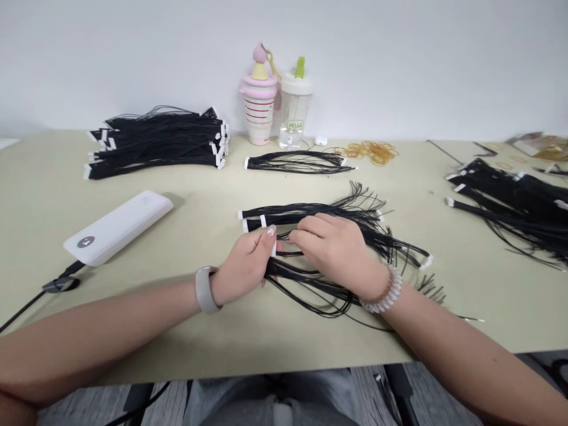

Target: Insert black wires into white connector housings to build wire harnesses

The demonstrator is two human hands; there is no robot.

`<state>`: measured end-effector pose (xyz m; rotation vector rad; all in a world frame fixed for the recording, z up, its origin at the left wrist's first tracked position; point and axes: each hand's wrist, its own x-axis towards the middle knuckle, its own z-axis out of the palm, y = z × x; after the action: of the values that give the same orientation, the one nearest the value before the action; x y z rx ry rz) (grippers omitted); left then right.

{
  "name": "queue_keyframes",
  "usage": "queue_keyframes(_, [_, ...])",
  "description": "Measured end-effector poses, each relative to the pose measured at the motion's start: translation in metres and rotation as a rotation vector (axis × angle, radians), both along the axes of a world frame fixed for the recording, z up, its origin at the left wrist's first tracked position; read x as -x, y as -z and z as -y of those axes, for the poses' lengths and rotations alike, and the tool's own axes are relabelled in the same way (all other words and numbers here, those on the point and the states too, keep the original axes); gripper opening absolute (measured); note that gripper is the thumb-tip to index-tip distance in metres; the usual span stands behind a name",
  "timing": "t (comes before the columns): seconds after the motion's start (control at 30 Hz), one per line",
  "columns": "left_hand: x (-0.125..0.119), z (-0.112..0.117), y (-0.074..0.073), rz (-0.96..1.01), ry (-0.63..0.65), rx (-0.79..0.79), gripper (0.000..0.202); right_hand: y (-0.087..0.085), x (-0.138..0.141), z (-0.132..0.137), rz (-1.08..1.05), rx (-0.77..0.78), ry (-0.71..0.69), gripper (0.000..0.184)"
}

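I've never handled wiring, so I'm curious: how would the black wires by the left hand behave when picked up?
The black wires would probably flop, since they're thin and lie in loose curves. They may tangle, as strands cross. They're likely light, being slim.

The white connector (273, 247) is a small, narrow block, partly covered, its long side running from near to far. Thin black wires (287, 270) lead off to the right of the connector. They are packed closely just beside its near end, then slacken into loose, bowed loops farther right and nearer than the connector. How many wires sit in the connector cannot be told.
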<state>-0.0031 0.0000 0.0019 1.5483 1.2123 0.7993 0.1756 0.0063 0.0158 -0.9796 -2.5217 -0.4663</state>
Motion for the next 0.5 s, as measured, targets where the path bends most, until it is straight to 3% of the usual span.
queue_keyframes(0.33, [-0.006, 0.001, -0.003, -0.01, -0.076, 0.063, 0.037, 0.002, -0.023, -0.018, -0.07, 0.084, 0.019, 0.043])
queue_keyframes(0.5, [-0.008, 0.001, -0.004, -0.017, -0.139, 0.046, 0.043, 0.003, -0.035, -0.027, -0.093, 0.126, 0.049, 0.051])
